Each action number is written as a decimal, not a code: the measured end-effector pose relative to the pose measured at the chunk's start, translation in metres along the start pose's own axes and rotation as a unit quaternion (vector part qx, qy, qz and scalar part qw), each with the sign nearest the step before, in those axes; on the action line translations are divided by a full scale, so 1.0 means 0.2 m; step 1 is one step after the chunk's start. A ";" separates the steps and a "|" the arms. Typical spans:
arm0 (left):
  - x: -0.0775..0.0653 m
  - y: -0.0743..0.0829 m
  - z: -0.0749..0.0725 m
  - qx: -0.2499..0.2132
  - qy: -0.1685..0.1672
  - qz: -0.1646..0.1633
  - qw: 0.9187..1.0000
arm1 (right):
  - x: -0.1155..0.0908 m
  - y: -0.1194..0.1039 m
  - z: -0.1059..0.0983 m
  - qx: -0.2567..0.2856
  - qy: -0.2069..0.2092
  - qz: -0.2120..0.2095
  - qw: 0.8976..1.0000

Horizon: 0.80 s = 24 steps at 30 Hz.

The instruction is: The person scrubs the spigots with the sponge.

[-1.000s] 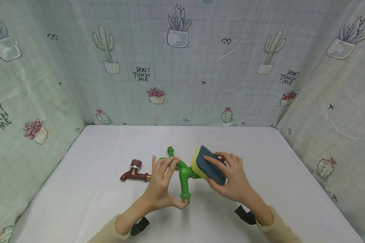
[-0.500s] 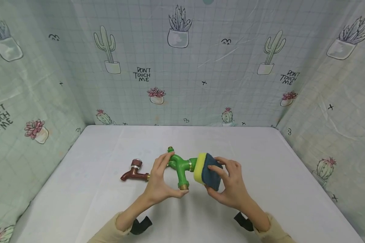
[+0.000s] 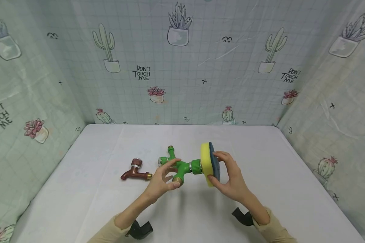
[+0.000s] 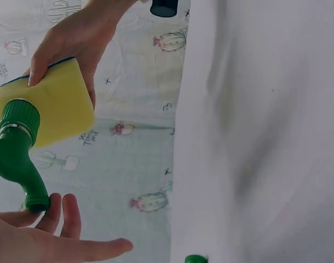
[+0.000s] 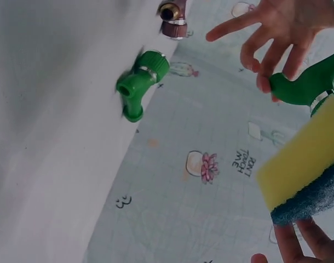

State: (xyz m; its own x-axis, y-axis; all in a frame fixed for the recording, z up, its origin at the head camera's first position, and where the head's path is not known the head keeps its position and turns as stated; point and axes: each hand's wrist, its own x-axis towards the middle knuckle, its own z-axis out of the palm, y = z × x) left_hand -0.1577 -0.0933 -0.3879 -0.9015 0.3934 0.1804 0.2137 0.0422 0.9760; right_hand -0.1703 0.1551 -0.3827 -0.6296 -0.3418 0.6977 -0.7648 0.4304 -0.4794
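My left hand [image 3: 161,181] holds a green tap [image 3: 182,167] above the table, gripping it at its ends between thumb and fingers. The tap's brass threaded end faces me, and its ribbed knob [image 3: 196,166] points right. A sponge [image 3: 205,160] with a yellow side and a dark blue scouring side is pinched in my right hand [image 3: 235,180]. Its yellow face meets the knob's end. From the left wrist view, the sponge [image 4: 65,109] covers the area behind the knob; in the right wrist view, part of the held tap [image 5: 309,82] is cut off by the frame.
On the table [image 3: 109,209], a second green tap [image 3: 171,153] lies behind my left hand. A brown tap [image 3: 135,172] lies left of it. Black straps [image 3: 140,230] hang by the wrists. Patterned cloth [image 3: 200,60] walls the back and sides.
The held tap has turned, its threaded end swinging from downward to more toward me. The sponge has moved from the knob's side to its end and now stands nearly upright.
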 end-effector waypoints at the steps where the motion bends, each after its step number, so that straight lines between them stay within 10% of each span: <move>1: 0.00 0.00 0.00 -0.034 -0.010 -0.018 0.999 | 0.00 -0.01 0.00 0.000 0.002 -0.002 1.000; 10: 0.01 -0.02 0.06 -0.254 -0.018 -0.145 0.956 | 0.00 -0.04 0.04 -0.107 0.055 -0.026 0.992; 20: 0.02 -0.04 0.13 -0.233 0.091 -0.156 0.956 | 0.04 -0.11 0.13 -0.316 0.116 -0.051 0.940; 24: 0.02 -0.05 0.14 -0.229 0.099 -0.156 0.956 | 0.04 -0.11 0.14 -0.332 0.117 -0.051 0.934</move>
State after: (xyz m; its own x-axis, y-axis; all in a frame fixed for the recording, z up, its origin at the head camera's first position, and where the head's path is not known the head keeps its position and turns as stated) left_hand -0.1530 -0.0666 -0.3999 -0.9578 0.2430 -0.1535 -0.2236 -0.2946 0.9291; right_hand -0.1623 0.1194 -0.3812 -0.4522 -0.2513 0.8558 -0.5164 0.8561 -0.0215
